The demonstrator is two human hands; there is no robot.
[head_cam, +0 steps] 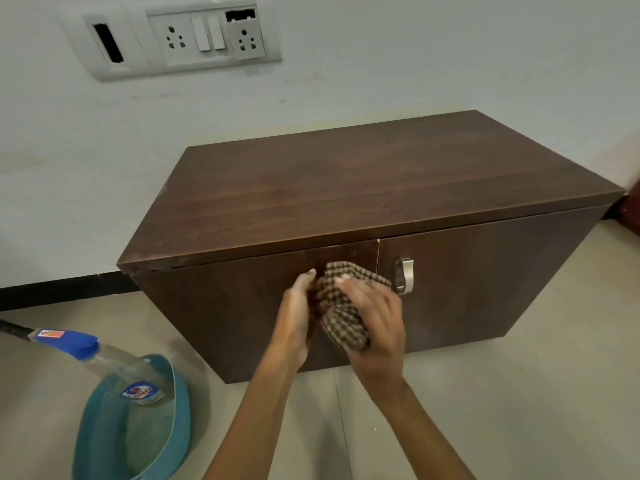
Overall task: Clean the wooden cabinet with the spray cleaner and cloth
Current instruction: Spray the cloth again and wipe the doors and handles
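A low dark wooden cabinet point(363, 188) with two doors stands on the floor against the wall. A brown checked cloth point(343, 306) is bunched in front of the left door, near the seam between the doors. My left hand point(294, 317) grips the cloth's left side and my right hand point(374, 320) covers its right side. A metal handle point(404, 275) on the right door sits just right of the cloth. The clear spray cleaner bottle point(114, 368) with a blue head stands at the lower left, away from both hands.
A teal tub point(180, 410) on the tiled floor holds the bottle. A dark stick-like handle point(14, 329) lies at the left edge. A switch and socket panel point(194, 36) is on the wall above. A reddish object point(632, 209) shows at the right edge.
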